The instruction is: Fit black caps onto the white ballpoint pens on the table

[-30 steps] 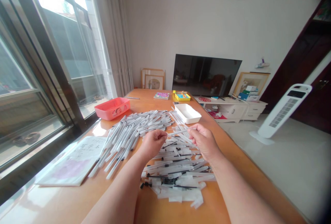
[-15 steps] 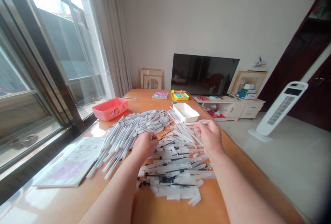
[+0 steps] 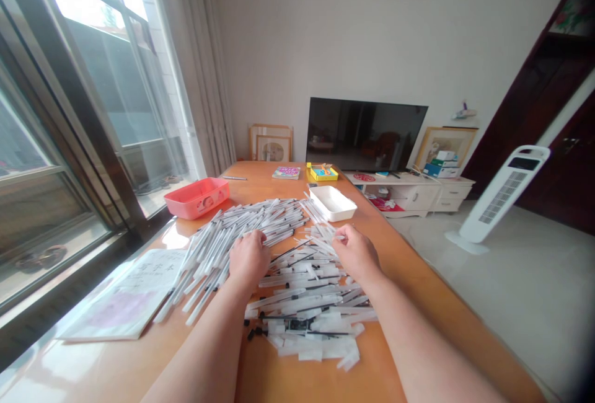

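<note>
My left hand [image 3: 248, 257] lies knuckles up on the near edge of a big heap of white pens [image 3: 223, 235], fingers curled down onto them; its grip is hidden. My right hand [image 3: 356, 251] rests on a second heap of white pen pieces and thin black refills [image 3: 311, 304], thumb and forefinger pinched on a white pen piece at the heap's far side. Both heaps lie on an orange wooden table [image 3: 279, 378]. A little beyond my right hand stands a white tray [image 3: 332, 203].
A pink basket [image 3: 198, 197] sits at the table's left by the window. A booklet [image 3: 134, 291] lies at the near left. A yellow box [image 3: 324, 172] and a small book [image 3: 287, 172] are at the far end. A white tower fan [image 3: 502, 195] stands on the floor to the right.
Both hands held a white tube up between them. The hands then parted and dropped, the left onto the pen heap, the right out to the side and back down onto the pieces.
</note>
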`<action>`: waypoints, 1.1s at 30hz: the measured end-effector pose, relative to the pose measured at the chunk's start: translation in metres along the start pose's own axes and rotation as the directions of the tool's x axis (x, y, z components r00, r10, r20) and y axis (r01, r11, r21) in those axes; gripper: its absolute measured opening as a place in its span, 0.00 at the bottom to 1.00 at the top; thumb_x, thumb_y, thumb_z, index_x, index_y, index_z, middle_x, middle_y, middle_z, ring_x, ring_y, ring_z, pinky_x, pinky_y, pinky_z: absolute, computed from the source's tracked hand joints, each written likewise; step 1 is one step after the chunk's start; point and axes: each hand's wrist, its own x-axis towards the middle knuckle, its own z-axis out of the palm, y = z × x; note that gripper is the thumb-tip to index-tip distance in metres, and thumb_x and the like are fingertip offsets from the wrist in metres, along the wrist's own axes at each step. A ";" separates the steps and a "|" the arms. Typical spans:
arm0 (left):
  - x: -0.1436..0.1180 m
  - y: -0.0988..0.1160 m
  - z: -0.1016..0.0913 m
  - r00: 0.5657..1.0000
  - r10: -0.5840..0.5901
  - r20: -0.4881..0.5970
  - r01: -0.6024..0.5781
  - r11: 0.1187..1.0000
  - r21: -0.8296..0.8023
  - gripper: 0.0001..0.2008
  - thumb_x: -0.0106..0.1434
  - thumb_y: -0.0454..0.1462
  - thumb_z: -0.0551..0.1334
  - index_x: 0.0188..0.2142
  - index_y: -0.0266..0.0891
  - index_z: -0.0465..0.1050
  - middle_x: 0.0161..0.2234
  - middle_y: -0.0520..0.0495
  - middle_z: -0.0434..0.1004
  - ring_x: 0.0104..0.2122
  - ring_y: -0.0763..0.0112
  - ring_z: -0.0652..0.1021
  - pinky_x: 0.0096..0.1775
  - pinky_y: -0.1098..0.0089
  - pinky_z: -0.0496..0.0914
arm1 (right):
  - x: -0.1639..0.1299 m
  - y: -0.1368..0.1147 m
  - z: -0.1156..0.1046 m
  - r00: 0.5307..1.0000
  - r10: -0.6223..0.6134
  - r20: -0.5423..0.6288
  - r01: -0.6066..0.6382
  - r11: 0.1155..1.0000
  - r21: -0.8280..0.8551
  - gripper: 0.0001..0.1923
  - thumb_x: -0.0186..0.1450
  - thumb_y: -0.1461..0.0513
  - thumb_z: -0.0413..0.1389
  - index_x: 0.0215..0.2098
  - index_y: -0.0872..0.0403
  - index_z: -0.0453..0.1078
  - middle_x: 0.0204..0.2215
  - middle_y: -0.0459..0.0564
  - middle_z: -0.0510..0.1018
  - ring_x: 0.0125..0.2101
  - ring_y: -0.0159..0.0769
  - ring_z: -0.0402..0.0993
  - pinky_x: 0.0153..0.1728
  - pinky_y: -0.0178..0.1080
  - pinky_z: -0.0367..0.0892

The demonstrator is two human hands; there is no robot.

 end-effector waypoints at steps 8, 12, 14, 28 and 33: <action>-0.004 0.004 0.001 0.999 0.013 0.048 -0.018 0.995 0.095 0.14 0.61 0.37 0.55 0.42 0.46 0.78 0.47 0.41 0.80 0.48 0.47 0.75 0.47 0.53 0.67 | 0.001 0.001 0.003 0.994 -0.092 0.056 0.101 0.980 -0.172 0.05 0.62 0.60 0.57 0.34 0.49 0.75 0.40 0.48 0.81 0.44 0.42 0.71 0.38 0.39 0.57; -0.004 0.003 -0.002 0.998 -0.015 0.067 0.008 0.995 0.101 0.12 0.59 0.39 0.57 0.39 0.46 0.79 0.46 0.41 0.80 0.47 0.46 0.75 0.46 0.53 0.67 | -0.001 0.001 0.006 0.990 -0.091 0.104 0.111 0.971 -0.210 0.08 0.64 0.58 0.56 0.31 0.47 0.77 0.40 0.48 0.80 0.46 0.45 0.69 0.41 0.41 0.57; -0.004 0.002 -0.003 0.998 -0.021 0.065 0.014 0.994 0.111 0.11 0.60 0.39 0.57 0.37 0.46 0.79 0.45 0.41 0.80 0.47 0.45 0.76 0.45 0.53 0.68 | -0.002 0.001 0.009 0.989 -0.096 0.111 0.119 0.967 -0.224 0.09 0.65 0.58 0.55 0.31 0.46 0.78 0.40 0.48 0.80 0.46 0.45 0.69 0.41 0.41 0.57; -0.005 0.011 -0.009 0.985 0.168 0.043 -0.159 0.975 -0.154 0.11 0.66 0.37 0.54 0.40 0.44 0.76 0.43 0.44 0.81 0.44 0.58 0.78 0.42 0.64 0.68 | 0.000 -0.002 0.008 0.981 -0.192 -0.037 0.194 0.976 0.094 0.11 0.67 0.58 0.54 0.38 0.49 0.79 0.38 0.49 0.82 0.42 0.41 0.74 0.45 0.39 0.64; -0.016 0.025 -0.014 0.923 0.383 -0.014 -0.361 0.856 -0.369 0.09 0.67 0.36 0.54 0.40 0.43 0.74 0.39 0.46 0.81 0.41 0.63 0.78 0.41 0.68 0.69 | -0.006 -0.010 0.004 0.996 -0.059 0.063 0.024 0.894 0.447 0.20 0.69 0.47 0.51 0.36 0.51 0.76 0.29 0.48 0.81 0.30 0.39 0.75 0.32 0.37 0.65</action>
